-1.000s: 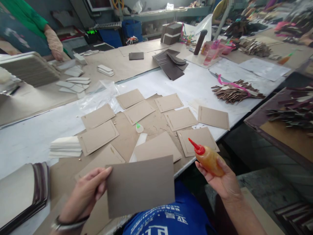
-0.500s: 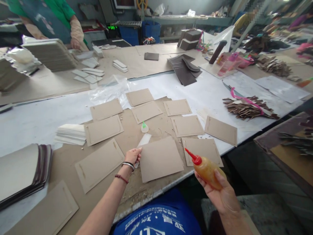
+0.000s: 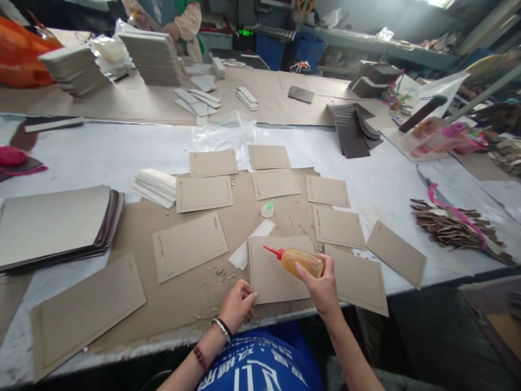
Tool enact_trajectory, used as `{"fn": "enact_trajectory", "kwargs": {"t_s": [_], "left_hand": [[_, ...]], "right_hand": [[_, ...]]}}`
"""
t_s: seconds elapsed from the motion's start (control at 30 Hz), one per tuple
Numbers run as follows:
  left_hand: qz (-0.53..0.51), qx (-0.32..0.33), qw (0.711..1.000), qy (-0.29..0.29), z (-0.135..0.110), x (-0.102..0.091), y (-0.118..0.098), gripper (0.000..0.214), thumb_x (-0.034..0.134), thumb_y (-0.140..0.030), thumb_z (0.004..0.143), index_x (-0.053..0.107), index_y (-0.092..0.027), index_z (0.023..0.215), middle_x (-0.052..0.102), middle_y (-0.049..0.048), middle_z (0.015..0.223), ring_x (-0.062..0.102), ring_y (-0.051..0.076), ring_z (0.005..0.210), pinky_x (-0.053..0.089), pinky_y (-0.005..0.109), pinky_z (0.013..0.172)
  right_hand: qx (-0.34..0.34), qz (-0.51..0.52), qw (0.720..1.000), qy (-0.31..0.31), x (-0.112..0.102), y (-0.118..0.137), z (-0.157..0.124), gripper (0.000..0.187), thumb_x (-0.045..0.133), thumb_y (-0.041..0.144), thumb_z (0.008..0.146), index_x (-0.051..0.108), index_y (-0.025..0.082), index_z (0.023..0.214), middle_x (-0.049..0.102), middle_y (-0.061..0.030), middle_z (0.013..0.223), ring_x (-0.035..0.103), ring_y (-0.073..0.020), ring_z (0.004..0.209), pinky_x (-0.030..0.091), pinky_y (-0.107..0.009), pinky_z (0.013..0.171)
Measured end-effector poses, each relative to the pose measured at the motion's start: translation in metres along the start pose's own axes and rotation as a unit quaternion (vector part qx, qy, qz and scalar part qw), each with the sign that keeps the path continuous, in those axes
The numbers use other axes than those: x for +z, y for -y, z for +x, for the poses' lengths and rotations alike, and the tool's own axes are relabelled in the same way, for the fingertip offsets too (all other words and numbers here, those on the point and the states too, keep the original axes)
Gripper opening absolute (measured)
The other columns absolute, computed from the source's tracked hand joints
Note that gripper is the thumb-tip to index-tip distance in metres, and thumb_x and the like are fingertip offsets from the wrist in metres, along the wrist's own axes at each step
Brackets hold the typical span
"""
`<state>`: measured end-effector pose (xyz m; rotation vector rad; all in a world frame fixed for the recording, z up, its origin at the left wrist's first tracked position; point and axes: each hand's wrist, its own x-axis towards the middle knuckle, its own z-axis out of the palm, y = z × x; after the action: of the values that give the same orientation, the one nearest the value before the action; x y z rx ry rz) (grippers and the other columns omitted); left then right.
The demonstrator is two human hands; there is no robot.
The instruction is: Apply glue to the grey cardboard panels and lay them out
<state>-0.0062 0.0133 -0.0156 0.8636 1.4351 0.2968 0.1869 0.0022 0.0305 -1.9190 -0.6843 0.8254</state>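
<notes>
Pointing leftward over the near card [image 3: 269, 281], the bottle [image 3: 299, 262] is gripped by the right hand [image 3: 324, 285], maybe for aim. The left hand [image 3: 237, 305] curls at the card's corner; whether it pinches, I cannot tell. Other cards [image 3: 205, 194] lie spread, probably against sticking.

L hand [image 3: 240, 300] half-curled, low; R hand [image 3: 322, 276] gripping, sl. higher

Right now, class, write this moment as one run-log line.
left hand: at corner of beige board | right hand: holds red-nozzled squeeze bottle over board
</notes>
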Motion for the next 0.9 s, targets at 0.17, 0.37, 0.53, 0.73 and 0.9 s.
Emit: {"fn": "enact_trajectory", "kwargs": {"t_s": [0.17,0.37,0.53,0.73,0.9], "left_hand": [[-0.059,-0.076,0.995,-0.001,0.001,0.003,-0.001,0.02,0.054,-0.012,0.075,0.038,-0.02,0.067,0.052,-0.0073,0.038,0.049,0.01,0.031,0.03,0.016,0.031],[-0.131,-0.17,0.976,0.026,0.003,-0.002,0.002,0.022,0.058,-0.02,0.076,0.04,-0.018,0.064,0.059,0.0021,0.042,0.057,0.016,0.035,0.036,0.019,0.033],[-0.208,-0.214,0.953,0.048,0.0,-0.005,0.0,0.02,0.06,-0.019,0.077,0.045,-0.015,0.065,0.061,0.0039,0.052,0.064,0.016,0.05,0.049,0.021,0.046],[-0.272,-0.231,0.934,0.019,-0.003,-0.003,-0.002,0.024,0.064,-0.006,0.071,0.044,-0.014,0.06,0.063,0.0078,0.05,0.064,0.016,0.051,0.051,0.019,0.046],[-0.297,-0.216,0.93,-0.011,-0.003,-0.004,-0.001,0.025,0.063,-0.004,0.071,0.043,-0.016,0.061,0.061,0.0035,0.048,0.064,0.016,0.051,0.053,0.021,0.049]], "right_hand": [[-0.035,-0.074,0.996,0.016,0.01,0.001,0.004,0.053,0.071,0.044,0.06,0.041,0.023,0.098,0.053,-0.0006,0.087,0.055,-0.0187,0.077,0.048,-0.033,0.07],[0.018,-0.003,1.0,-0.016,-0.001,0.002,0.001,0.054,0.075,0.042,0.056,0.044,0.024,0.097,0.055,0.0015,0.084,0.056,-0.0176,0.076,0.048,-0.033,0.068],[0.105,0.152,0.982,-0.036,-0.016,0.012,0.0,0.049,0.076,0.035,0.056,0.046,0.024,0.093,0.058,0.0018,0.086,0.058,-0.0172,0.077,0.049,-0.032,0.069],[0.069,0.07,0.994,-0.046,-0.015,0.011,-0.006,0.053,0.076,0.038,0.056,0.044,0.023,0.095,0.056,0.0015,0.084,0.056,-0.0171,0.076,0.048,-0.032,0.07],[0.009,-0.067,0.998,-0.003,0.005,0.007,-0.005,0.055,0.074,0.042,0.058,0.042,0.024,0.099,0.054,0.0004,0.086,0.055,-0.0177,0.077,0.047,-0.031,0.069]]}}
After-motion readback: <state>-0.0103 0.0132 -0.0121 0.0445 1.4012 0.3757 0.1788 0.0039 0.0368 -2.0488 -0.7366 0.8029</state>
